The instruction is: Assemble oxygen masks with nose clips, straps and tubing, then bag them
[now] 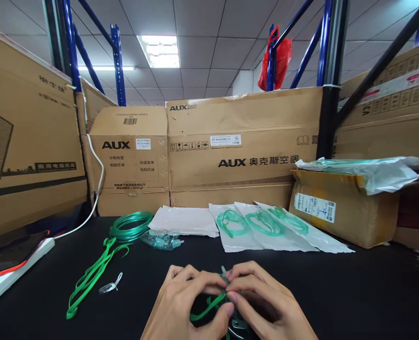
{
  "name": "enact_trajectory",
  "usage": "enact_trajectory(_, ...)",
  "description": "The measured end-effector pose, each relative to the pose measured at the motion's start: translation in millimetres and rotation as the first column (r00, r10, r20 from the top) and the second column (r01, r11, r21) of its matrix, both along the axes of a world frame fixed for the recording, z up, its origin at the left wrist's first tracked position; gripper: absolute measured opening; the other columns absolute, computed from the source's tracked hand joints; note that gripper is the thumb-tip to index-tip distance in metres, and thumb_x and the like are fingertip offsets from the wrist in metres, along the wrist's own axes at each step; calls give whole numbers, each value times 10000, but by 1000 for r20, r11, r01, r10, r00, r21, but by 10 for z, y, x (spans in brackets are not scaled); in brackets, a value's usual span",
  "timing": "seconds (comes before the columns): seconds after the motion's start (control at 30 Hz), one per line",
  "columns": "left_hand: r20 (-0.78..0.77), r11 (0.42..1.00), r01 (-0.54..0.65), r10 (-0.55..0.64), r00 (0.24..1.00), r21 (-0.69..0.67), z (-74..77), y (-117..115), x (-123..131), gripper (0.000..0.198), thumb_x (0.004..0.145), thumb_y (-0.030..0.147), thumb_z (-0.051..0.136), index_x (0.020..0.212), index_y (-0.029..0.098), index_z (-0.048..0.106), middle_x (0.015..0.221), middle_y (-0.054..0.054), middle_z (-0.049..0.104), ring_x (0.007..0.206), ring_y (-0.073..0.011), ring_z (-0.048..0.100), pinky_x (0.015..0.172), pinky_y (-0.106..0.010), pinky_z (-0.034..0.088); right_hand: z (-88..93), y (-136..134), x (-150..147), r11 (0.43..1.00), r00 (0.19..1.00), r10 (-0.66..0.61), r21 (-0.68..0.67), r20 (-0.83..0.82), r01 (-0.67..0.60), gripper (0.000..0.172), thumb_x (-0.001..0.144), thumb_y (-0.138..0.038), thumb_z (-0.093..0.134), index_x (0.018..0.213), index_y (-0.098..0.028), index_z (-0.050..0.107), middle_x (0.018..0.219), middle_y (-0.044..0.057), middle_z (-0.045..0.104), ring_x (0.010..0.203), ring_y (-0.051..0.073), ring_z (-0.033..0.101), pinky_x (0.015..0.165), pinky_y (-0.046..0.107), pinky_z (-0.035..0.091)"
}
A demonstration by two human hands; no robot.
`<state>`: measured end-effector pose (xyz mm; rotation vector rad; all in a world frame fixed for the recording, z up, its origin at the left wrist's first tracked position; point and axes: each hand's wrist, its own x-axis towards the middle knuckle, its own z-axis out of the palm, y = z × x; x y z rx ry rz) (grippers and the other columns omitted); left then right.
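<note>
My left hand (191,297) and my right hand (262,297) meet at the front of the table, fingertips pinched close together. Between them is a green elastic strap (209,309), gripped by my left thumb and fingers. My right fingers close on a clear greenish plastic piece, perhaps a mask, mostly hidden under the hands; a small metal strip (238,324) shows on it. Left of my hands lie a bundle of green elastic straps (89,278) and a small clear plastic part (111,284).
Behind stand a coil of green tubing (131,225), clear greenish plastic pieces (162,241), a stack of white pouches (184,220) and several pouches with green tubing (230,241). A small carton (344,208) sits right; a power strip (18,271) and phone (14,252) lie left. Large cartons (245,141) wall the back.
</note>
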<state>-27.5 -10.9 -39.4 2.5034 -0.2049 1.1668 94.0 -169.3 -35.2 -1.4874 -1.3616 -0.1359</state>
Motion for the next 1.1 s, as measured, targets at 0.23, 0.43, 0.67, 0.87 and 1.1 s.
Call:
enact_trajectory(0.23, 70, 997, -52, 56, 996, -52, 11, -78, -8, 226, 817, 141, 664, 993, 281, 649, 847, 49, 797, 747, -193, 683, 711, -344, 411, -8, -17, -31, 999, 998, 13, 48, 60, -15, 148, 936, -149, 650, 926, -264, 742, 1016, 50, 702, 962, 201, 707, 860, 267, 581)
enact_trajectory(0.43, 138, 998, -55, 57, 989, -18, 18, -54, -32, 279, 775, 102, 646, 998, 269, 646, 847, 26, 794, 735, -194, 669, 700, -334, 405, 31, -32, -42, 997, 997, -37, 66, 66, 32, 131, 927, -175, 668, 923, -269, 759, 1006, 59, 721, 968, 218, 713, 851, 270, 598)
enact_trajectory(0.67, 140, 997, -75, 71, 988, 21, 41, -42, -55, 351, 756, 52, 664, 1023, 273, 605, 852, 90, 777, 736, -171, 651, 711, -331, 372, 84, -105, -14, 994, 995, -55, 94, -88, 63, 91, 917, -220, 703, 924, -291, 759, 1039, 41, 701, 945, 200, 723, 788, 213, 617)
enact_trajectory(0.87, 86, 993, -64, 55, 995, 100, 92, 11, -113, 376, 784, 47, 680, 1075, 269, 591, 889, 69, 779, 767, -176, 672, 707, -331, 406, 161, -161, 11, 991, 985, -42, 119, -167, 62, 85, 914, -247, 716, 919, -316, 764, 1059, 35, 696, 1013, 216, 709, 820, 218, 631)
enact_trajectory(1.1, 132, 995, -98, 93, 987, 34, 91, 4, -103, 318, 812, 56, 662, 1044, 265, 604, 852, 65, 766, 758, -178, 652, 713, -332, 376, 291, -254, 83, 972, 978, -150, 158, -144, 173, 28, 891, -314, 741, 872, -312, 762, 1015, 38, 727, 1007, 240, 706, 814, 237, 637)
